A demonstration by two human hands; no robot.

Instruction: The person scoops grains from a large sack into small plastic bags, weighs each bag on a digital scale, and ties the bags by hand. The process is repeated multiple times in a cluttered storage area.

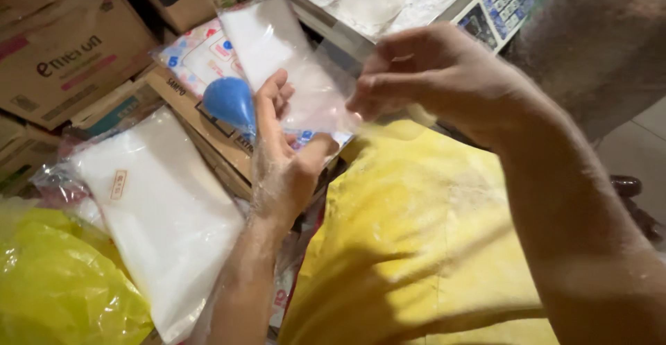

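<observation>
I hold a small clear plastic bag up in front of me, between both hands. My left hand lies flat behind its lower part, palm toward me and fingers spread upward, the thumb pressing against the bag's bottom edge. My right hand comes in from the right and is closed in a pinch on the bag's lower right edge, thumb and forefinger tight together. The bag's long axis runs from that pinched corner up and to the left, so its free upper end points away from me. Both hands touch it; the right has the firmer grip.

Just behind my left fingers sits a blue rounded thing, maybe a scoop, though I cannot tell. Below it to the left lies a large packet of white powder. A yellow sack dusted with powder lies under my right forearm, and a yellow plastic bag is at lower left. Cardboard boxes are stacked behind.
</observation>
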